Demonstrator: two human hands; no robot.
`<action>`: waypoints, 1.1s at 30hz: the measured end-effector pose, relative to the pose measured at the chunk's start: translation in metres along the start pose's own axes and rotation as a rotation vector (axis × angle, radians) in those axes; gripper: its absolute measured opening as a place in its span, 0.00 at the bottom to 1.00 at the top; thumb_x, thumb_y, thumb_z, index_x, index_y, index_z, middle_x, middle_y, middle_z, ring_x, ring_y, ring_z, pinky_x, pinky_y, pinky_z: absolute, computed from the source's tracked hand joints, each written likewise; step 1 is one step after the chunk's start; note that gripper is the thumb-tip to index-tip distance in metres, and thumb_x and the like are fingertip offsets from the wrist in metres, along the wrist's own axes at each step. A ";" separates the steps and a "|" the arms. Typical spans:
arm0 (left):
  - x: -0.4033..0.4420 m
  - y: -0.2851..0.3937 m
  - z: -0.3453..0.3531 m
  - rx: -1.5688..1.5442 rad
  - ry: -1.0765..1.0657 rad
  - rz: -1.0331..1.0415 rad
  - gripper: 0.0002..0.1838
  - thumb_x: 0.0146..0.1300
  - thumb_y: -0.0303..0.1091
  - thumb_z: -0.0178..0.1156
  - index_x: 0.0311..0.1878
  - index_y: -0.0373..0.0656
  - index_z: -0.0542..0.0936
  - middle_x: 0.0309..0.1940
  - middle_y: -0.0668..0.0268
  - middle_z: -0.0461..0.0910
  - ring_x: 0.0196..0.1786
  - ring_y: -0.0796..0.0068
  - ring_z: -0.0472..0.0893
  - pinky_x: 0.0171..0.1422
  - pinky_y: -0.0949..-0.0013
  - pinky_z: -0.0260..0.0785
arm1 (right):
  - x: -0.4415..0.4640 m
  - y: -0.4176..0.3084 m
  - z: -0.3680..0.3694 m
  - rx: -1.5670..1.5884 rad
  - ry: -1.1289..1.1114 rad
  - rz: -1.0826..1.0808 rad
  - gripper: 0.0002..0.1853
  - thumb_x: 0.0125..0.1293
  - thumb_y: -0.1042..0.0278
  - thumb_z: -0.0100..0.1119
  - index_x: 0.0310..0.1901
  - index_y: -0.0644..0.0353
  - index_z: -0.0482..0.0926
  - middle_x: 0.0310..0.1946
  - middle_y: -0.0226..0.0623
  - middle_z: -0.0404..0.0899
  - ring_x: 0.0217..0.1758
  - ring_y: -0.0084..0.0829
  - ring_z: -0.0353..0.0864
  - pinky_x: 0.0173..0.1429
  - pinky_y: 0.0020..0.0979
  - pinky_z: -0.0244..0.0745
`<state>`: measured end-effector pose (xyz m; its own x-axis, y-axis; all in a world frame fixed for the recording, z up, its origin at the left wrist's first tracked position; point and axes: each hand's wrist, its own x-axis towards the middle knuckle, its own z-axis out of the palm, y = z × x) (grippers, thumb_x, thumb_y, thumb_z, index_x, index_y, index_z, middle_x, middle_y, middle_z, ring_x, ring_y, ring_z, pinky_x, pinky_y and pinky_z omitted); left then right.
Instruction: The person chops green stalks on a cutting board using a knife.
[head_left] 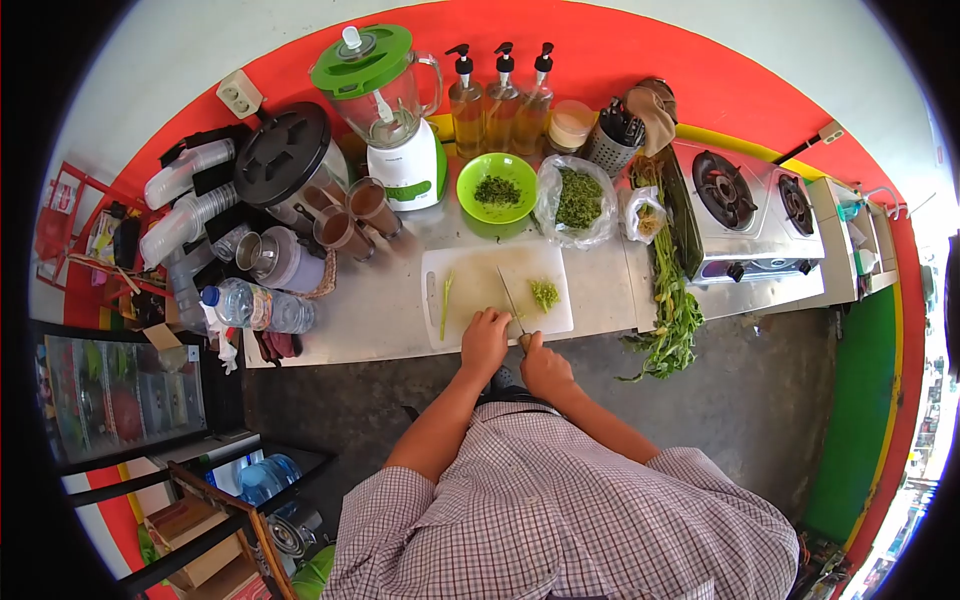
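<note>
My right hand [547,369] is wrapped round the wooden handle of a knife [509,293], whose blade points away from me over the white cutting board [553,262]. Just left of the blade, my left hand [485,342] rests at the board's front edge with its fingers curled together; whatever is under them is hidden. Chopped green stems [544,294] lie in a small pile to the right of the knife. A few longer green stalks [446,305] lie on the board's left side.
Behind the board stand a green bowl [497,212] of chopped leaves and a plastic bag [577,199] of chopped greens. Leafy stalks [672,320] hang over the counter edge near the gas stove [757,215]. A blender [403,165], brown cups [342,232] and a water bottle [262,306] stand leftward.
</note>
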<state>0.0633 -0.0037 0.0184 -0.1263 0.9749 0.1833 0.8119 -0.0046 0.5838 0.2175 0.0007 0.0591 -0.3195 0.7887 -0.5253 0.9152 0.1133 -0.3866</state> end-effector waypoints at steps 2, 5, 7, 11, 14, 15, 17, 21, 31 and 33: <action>0.000 0.001 0.001 -0.016 0.031 -0.012 0.07 0.63 0.26 0.62 0.44 0.45 0.84 0.39 0.64 0.81 0.46 0.58 0.80 0.50 0.57 0.77 | -0.001 -0.002 -0.003 0.002 0.010 -0.010 0.26 0.70 0.64 0.53 0.61 0.72 0.60 0.38 0.66 0.85 0.43 0.65 0.87 0.49 0.59 0.82; 0.001 0.002 0.001 -0.024 0.037 -0.025 0.07 0.64 0.27 0.62 0.45 0.44 0.84 0.40 0.63 0.81 0.47 0.57 0.80 0.51 0.57 0.77 | 0.004 0.006 0.011 0.010 -0.009 -0.006 0.27 0.70 0.64 0.53 0.63 0.73 0.60 0.39 0.66 0.85 0.43 0.64 0.87 0.50 0.58 0.82; -0.001 0.003 0.002 -0.013 0.012 -0.028 0.07 0.65 0.27 0.62 0.45 0.44 0.84 0.40 0.63 0.81 0.47 0.57 0.80 0.52 0.57 0.77 | 0.007 0.008 0.010 0.010 -0.014 -0.021 0.28 0.70 0.64 0.54 0.64 0.74 0.59 0.39 0.66 0.85 0.43 0.64 0.87 0.50 0.58 0.82; -0.001 0.005 0.007 0.028 0.012 -0.070 0.07 0.65 0.28 0.63 0.45 0.44 0.85 0.40 0.63 0.81 0.48 0.57 0.80 0.51 0.57 0.77 | 0.000 0.005 0.006 0.000 0.008 -0.005 0.28 0.69 0.65 0.54 0.64 0.74 0.59 0.39 0.65 0.85 0.43 0.64 0.87 0.49 0.58 0.82; 0.001 0.005 0.003 0.034 0.005 -0.071 0.07 0.64 0.28 0.63 0.45 0.45 0.85 0.40 0.63 0.81 0.48 0.57 0.81 0.51 0.56 0.77 | -0.001 0.007 0.014 0.021 -0.006 -0.008 0.28 0.69 0.65 0.53 0.64 0.74 0.60 0.39 0.65 0.85 0.43 0.63 0.87 0.49 0.58 0.82; -0.001 0.006 0.003 0.050 -0.017 -0.038 0.07 0.64 0.27 0.63 0.44 0.44 0.85 0.39 0.63 0.82 0.48 0.56 0.81 0.51 0.56 0.77 | 0.003 0.006 0.011 0.021 -0.001 -0.004 0.28 0.69 0.65 0.53 0.64 0.74 0.60 0.39 0.65 0.85 0.43 0.63 0.87 0.49 0.58 0.82; -0.003 0.007 0.003 0.033 0.008 -0.063 0.06 0.64 0.28 0.63 0.43 0.44 0.85 0.39 0.62 0.82 0.47 0.56 0.81 0.50 0.55 0.77 | -0.002 0.003 0.006 0.026 0.003 0.002 0.27 0.69 0.65 0.53 0.64 0.73 0.60 0.39 0.65 0.85 0.43 0.63 0.87 0.50 0.58 0.82; 0.001 0.007 0.005 0.021 0.040 -0.104 0.05 0.63 0.29 0.64 0.42 0.44 0.85 0.39 0.62 0.82 0.47 0.55 0.81 0.49 0.54 0.76 | -0.009 0.000 0.005 0.033 -0.015 0.006 0.28 0.69 0.66 0.53 0.65 0.72 0.59 0.39 0.64 0.86 0.43 0.63 0.87 0.50 0.58 0.82; -0.001 0.007 0.005 -0.007 0.044 -0.141 0.06 0.63 0.28 0.65 0.42 0.44 0.85 0.38 0.61 0.81 0.46 0.53 0.80 0.51 0.54 0.75 | -0.013 0.001 0.007 0.000 -0.087 0.006 0.35 0.71 0.63 0.54 0.71 0.75 0.55 0.43 0.61 0.86 0.46 0.59 0.88 0.53 0.55 0.82; -0.003 0.004 0.004 -0.026 0.038 -0.036 0.05 0.63 0.28 0.64 0.41 0.43 0.85 0.38 0.60 0.81 0.46 0.53 0.80 0.51 0.53 0.75 | -0.004 0.004 0.009 -0.018 -0.083 0.014 0.34 0.71 0.63 0.54 0.71 0.75 0.55 0.43 0.61 0.86 0.46 0.59 0.88 0.53 0.55 0.83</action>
<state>0.0692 -0.0062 0.0168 -0.1771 0.9654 0.1917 0.7916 0.0240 0.6106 0.2197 -0.0074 0.0525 -0.3250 0.7376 -0.5918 0.9238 0.1138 -0.3656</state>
